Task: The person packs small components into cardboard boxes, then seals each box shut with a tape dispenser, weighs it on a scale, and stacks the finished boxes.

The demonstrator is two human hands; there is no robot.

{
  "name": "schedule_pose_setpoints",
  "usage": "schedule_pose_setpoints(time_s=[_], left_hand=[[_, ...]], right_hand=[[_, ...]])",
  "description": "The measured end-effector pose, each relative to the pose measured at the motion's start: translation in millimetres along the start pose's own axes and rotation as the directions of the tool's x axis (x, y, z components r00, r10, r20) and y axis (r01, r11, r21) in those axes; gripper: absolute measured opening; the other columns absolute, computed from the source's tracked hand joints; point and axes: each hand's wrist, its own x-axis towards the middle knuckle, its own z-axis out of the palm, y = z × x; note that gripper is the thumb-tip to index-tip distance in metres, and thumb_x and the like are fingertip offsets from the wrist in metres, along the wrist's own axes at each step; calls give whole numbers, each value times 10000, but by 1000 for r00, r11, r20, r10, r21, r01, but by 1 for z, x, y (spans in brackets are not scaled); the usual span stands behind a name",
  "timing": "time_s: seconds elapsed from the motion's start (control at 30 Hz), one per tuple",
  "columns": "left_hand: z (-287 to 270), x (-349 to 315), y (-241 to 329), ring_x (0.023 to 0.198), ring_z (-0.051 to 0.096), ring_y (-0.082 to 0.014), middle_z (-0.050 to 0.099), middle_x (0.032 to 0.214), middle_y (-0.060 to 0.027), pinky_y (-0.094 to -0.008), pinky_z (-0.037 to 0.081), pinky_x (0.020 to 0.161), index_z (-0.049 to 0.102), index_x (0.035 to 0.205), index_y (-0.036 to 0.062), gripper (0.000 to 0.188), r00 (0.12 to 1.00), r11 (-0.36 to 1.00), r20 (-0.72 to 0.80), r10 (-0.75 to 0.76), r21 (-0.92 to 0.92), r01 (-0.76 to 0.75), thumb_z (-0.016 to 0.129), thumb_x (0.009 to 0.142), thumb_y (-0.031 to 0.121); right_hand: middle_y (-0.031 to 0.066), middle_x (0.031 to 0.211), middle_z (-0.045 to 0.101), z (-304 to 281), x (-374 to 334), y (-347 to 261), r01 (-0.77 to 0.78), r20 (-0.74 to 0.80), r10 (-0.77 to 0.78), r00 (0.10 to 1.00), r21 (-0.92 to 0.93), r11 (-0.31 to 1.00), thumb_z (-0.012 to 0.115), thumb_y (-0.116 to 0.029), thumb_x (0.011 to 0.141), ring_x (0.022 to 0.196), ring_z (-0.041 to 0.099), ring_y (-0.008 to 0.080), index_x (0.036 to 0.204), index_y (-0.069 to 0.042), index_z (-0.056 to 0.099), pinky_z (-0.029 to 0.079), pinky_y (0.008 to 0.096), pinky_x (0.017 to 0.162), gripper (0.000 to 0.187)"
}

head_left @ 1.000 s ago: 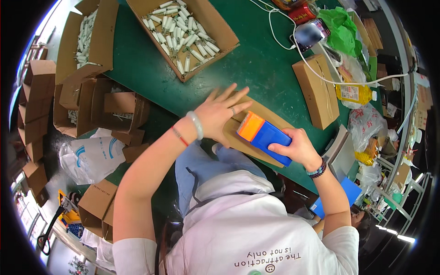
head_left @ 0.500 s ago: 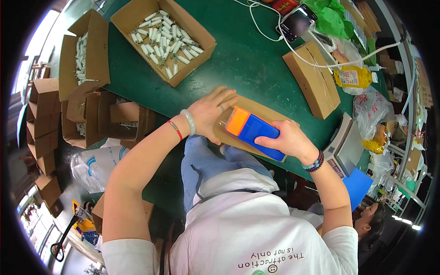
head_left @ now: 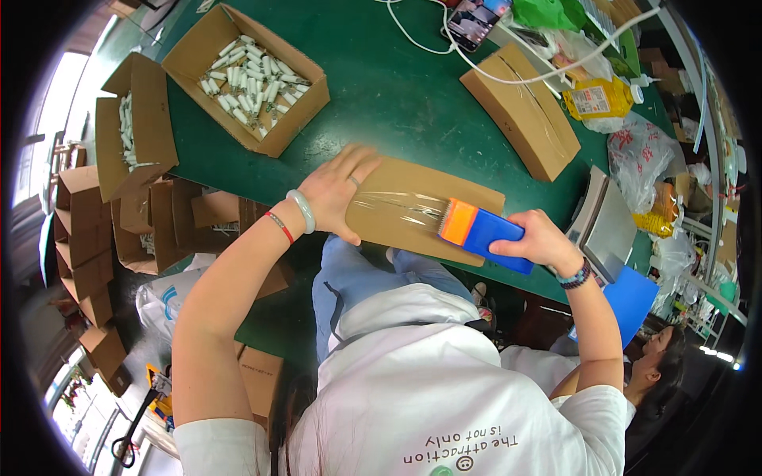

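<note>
A long, flat cardboard box [head_left: 397,232] lies at the green table's near edge. My left hand [head_left: 333,190] grips its left end, thumb at the near side and fingers toward the far side. In my right hand [head_left: 541,238] is a blue tape dispenser [head_left: 490,236] with an orange toothed head, which rests over the right part of the box. A shiny strip of clear tape [head_left: 401,205] runs along the box top from near my left hand to the dispenser's head.
A carton of white cylindrical parts [head_left: 254,83] stands at the far left, with another open carton [head_left: 155,127] beside it. At the right are a taped box [head_left: 524,111], a scale [head_left: 607,226], a yellow bottle [head_left: 599,99] and a white cable [head_left: 548,77]. Another person [head_left: 659,357] sits at the lower right.
My right hand has drawn the tape dispenser rightward along the box, and more clear tape now lies behind it. My left hand stays at the box's left end.
</note>
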Motion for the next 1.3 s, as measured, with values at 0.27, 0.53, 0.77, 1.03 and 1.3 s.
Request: schedule_pose_setpoints(time_s=[0.27, 0.53, 0.77, 1.03, 1.3], left_hand=[[10, 37, 49, 1328, 148, -412, 231, 1367, -307, -591, 110, 1045, 198, 1361, -51, 1249, 978, 873, 180, -102, 488, 1, 766, 411, 528], [34, 61, 71, 1305, 187, -420, 240, 1352, -309, -579, 92, 1048, 143, 1388, -29, 1305, 993, 926, 121, -17, 376, -30, 762, 414, 581], [35, 60, 69, 1256, 251, -427, 269, 1313, -302, -584, 116, 1038, 150, 1405, 40, 1292, 997, 939, 69, 23, 342, -45, 767, 401, 569], [35, 66, 75, 1259, 235, -442, 248, 1322, -313, -602, 117, 1026, 158, 1413, 86, 1267, 991, 918, 134, -18, 394, -37, 768, 413, 568], [35, 68, 75, 1270, 218, -447, 238, 1331, -325, -592, 107, 1033, 158, 1411, 80, 1262, 987, 915, 151, -49, 403, -16, 766, 418, 566]], right_hand=[[175, 627, 608, 8, 4, 24, 16, -81, -15, 997, 5, 1000, 702, -443, 671, 574, 614, 265, 755, 28, 652, 487, 344, 580, 482], [183, 642, 612, 10, 4, 28, 5, -80, -6, 997, -10, 1000, 683, -493, 661, 587, 610, 294, 772, 16, 661, 492, 360, 595, 522], [195, 673, 621, 10, 1, 22, -21, -63, 20, 998, -14, 1000, 677, -506, 659, 620, 620, 303, 780, 22, 661, 501, 363, 618, 542], [221, 721, 627, 3, 10, 18, -37, -9, 36, 999, -131, 991, 632, -574, 661, 684, 627, 334, 813, 29, 667, 510, 375, 657, 623], [213, 714, 628, 0, -9, 50, 73, -40, -77, 996, -95, 993, 639, -570, 666, 666, 622, 341, 797, 22, 663, 506, 372, 653, 607]])
